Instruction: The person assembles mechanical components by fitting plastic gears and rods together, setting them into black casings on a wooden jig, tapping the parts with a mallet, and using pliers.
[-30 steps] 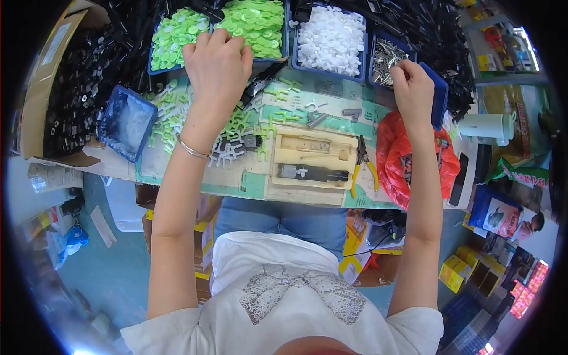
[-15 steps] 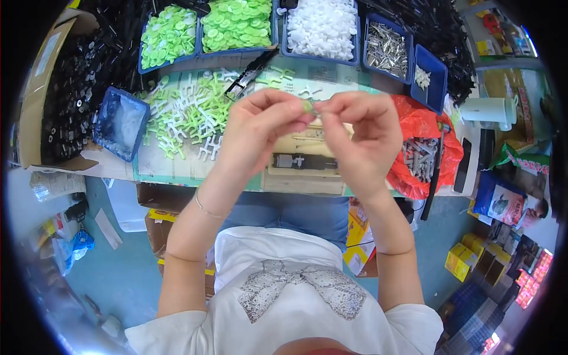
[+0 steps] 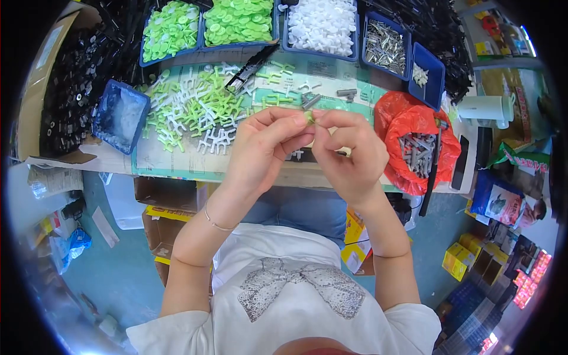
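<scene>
My left hand (image 3: 260, 145) is closed, its thumb and forefinger pinching a small green plastic piece (image 3: 309, 118) above the table. Against the same piece, the fingertips of my right hand (image 3: 353, 148) are pressed together; whatever they pinch is too small and covered to name. Just beyond the fingertips lie short grey cylindrical parts (image 3: 347, 93). To the left of my left hand spreads a pile of green and white forked plastic pieces (image 3: 198, 109). Beneath both hands, a wooden block with a dark part in it is mostly hidden.
Blue bins along the back hold green discs (image 3: 239, 22), white plastic parts (image 3: 321, 26) and metal pins (image 3: 384, 44). A red bag (image 3: 390, 115) of grey parts stands at the right. A blue tray (image 3: 142, 121), a black strip (image 3: 251, 68) and a cardboard box (image 3: 35, 118) are leftward.
Both hands have come slightly lower and nearer my body, still meeting at the green piece. The grey cylindrical parts beyond them now show, and the wooden block is more covered.
</scene>
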Available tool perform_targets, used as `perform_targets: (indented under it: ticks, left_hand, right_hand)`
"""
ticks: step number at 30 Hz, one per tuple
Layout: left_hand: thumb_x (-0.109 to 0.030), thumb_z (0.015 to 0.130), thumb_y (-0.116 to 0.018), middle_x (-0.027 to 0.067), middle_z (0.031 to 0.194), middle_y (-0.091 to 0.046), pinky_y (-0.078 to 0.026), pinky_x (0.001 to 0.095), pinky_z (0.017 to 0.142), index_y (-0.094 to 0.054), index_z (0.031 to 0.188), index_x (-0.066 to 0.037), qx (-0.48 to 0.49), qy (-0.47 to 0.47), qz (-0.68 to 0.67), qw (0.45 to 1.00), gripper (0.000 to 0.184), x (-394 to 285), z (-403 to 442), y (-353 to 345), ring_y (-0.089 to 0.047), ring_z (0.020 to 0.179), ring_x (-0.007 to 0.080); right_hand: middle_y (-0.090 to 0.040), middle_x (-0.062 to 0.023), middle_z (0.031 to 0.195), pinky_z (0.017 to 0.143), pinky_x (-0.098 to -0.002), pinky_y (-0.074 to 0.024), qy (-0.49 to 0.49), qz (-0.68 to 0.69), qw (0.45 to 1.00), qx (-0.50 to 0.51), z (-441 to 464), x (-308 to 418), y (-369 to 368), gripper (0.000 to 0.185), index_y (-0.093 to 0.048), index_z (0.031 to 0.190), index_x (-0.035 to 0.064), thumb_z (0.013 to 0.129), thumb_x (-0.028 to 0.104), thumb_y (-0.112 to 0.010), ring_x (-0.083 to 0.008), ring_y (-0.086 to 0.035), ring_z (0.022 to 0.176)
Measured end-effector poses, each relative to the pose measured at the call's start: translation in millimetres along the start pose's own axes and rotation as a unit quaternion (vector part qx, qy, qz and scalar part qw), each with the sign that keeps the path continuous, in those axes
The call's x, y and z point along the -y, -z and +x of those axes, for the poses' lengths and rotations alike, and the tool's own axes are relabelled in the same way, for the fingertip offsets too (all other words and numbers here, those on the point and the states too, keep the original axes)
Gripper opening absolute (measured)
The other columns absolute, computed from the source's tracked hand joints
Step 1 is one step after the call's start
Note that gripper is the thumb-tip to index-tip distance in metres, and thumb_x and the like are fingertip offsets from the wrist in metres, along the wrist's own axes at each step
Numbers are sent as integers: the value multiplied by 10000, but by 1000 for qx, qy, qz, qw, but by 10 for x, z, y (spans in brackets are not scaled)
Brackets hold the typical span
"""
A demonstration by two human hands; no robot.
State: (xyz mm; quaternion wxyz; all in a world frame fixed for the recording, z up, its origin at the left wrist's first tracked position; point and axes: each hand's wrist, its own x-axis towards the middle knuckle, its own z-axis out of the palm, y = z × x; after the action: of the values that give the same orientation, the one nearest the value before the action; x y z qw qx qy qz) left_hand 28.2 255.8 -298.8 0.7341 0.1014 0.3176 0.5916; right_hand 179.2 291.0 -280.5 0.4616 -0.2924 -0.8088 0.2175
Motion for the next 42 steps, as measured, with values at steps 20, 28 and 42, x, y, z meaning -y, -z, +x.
perform_targets:
  ticks: [20, 28, 42]
  left_hand:
    - [20, 682, -709, 166, 956, -650, -560, 325, 623, -634, 892, 35, 192, -454, 662, 565, 223, 231, -445, 328, -666, 775, 257]
    - [-120, 718, -720, 16, 735, -550, -418, 285, 522, -661, 894, -54, 56, -429, 734, 524, 197, 485, -331, 393, -564, 615, 159]
    - [-156, 732, -709, 24, 647, -467, -371, 300, 446, -594, 1164, 18, 55, -397, 796, 454, 480, 724, -431, 450, -462, 485, 164]
  right_hand:
    - [-610, -39, 838, 824, -383, -359, -148, -25, 979, 138, -556, 261, 216, 174, -642, 843, 82, 683, 53, -705, -232, -559, 836]
    - [-567, 5, 846, 811, -361, -317, -74, -164, 973, 143, -695, -164, 63, 152, -621, 866, 130, 729, 111, -686, -195, -534, 841]
    - [-596, 10, 851, 889, -406, -307, -89, -192, 960, 183, -650, -60, 96, 201, -664, 912, 117, 716, 103, -704, -190, -555, 862]
